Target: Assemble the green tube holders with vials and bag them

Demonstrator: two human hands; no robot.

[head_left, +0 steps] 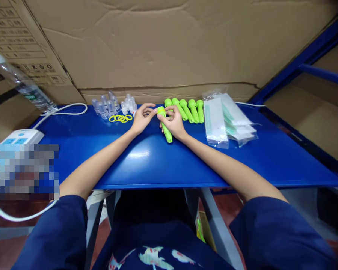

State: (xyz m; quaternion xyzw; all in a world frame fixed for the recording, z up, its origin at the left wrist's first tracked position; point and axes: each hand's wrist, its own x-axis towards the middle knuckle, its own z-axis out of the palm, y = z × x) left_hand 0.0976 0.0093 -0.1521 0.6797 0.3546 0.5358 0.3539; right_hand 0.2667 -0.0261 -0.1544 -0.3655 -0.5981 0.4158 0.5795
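My right hand (173, 122) is wrapped round a bright green flashlight body (166, 131) that lies tilted on the blue table (146, 161). The fingertips of my left hand (142, 118) pinch at that flashlight's wide top end. What, if anything, sits between those fingertips is too small to see. Just behind my hands lies a row of several more green flashlight bodies (188, 109). Several yellow rings (120, 118) lie left of my left hand, with clear plastic caps (107, 105) and small white parts (129, 104) behind them.
A stack of clear plastic bags (227, 120) lies at the right of the table. A white power strip (14, 139) and its cable (64, 110) sit at the left, with a plastic water bottle (22, 84) beyond. Cardboard (169, 45) walls the back; a blue rack frame (304, 63) stands right.
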